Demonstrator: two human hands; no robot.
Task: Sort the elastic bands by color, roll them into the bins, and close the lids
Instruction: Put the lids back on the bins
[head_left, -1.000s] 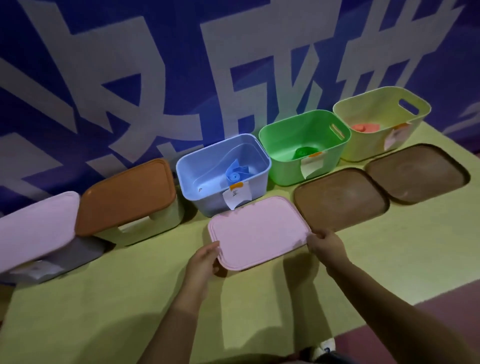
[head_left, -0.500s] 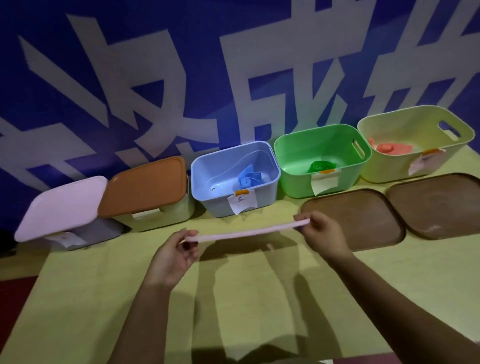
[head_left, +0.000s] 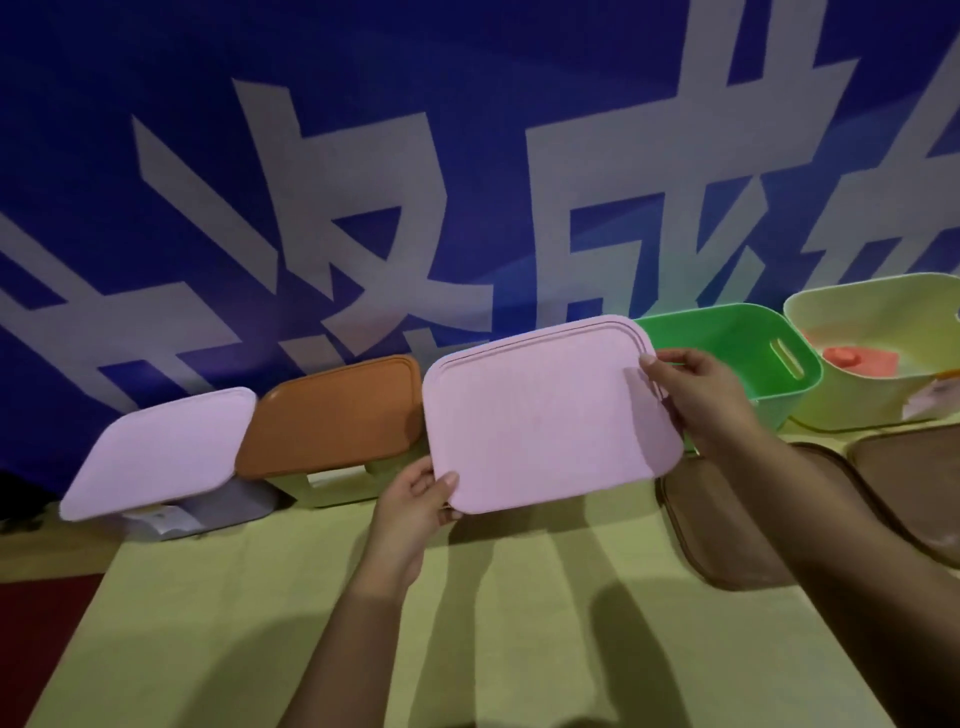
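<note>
Both hands, left (head_left: 415, 499) and right (head_left: 698, 395), pinch the pink lid (head_left: 545, 415) at opposite corners, fingers curled round its edge; it hangs tilted just left of the green bin (head_left: 727, 338); risk: it lands skewed, rim unseated.

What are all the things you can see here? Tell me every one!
held lid: 1, pink, lifted in the middle, hiding what is behind it
closed bins: 2, one with pink lid, one with orange lid, far left
green bin: 1, open, right of the held lid
yellow bin: 1, open, far right, something coral-pink inside
brown lids: 2, flat on the table, right
table: 1, yellow-green
banner: 1, blue, grey characters, behind
left hand: grip on the lid's near-left corner
right hand: grip on its right edge
</note>
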